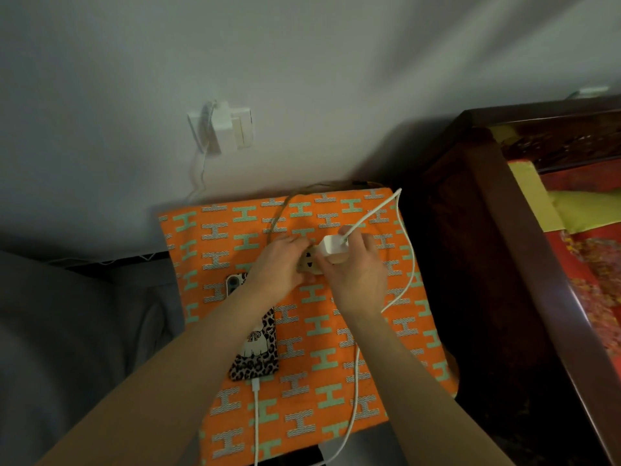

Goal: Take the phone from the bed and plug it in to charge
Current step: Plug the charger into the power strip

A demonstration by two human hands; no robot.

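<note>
The phone (258,348), in a leopard-print case, lies face down on an orange patterned cloth (369,348), partly under my left forearm. A white cable (256,415) is plugged into its near end. My left hand (279,260) holds a beige power strip (307,264) steady on the cloth. My right hand (356,270) grips a white charger adapter (331,248) that sits tilted at the strip's socket. Whether its prongs are in the socket is hidden.
A white wall socket (221,129) with an adapter plugged in hangs above the cloth. A dark wooden bed frame (497,264) with red bedding (591,270) stands to the right. Grey fabric (67,331) lies to the left.
</note>
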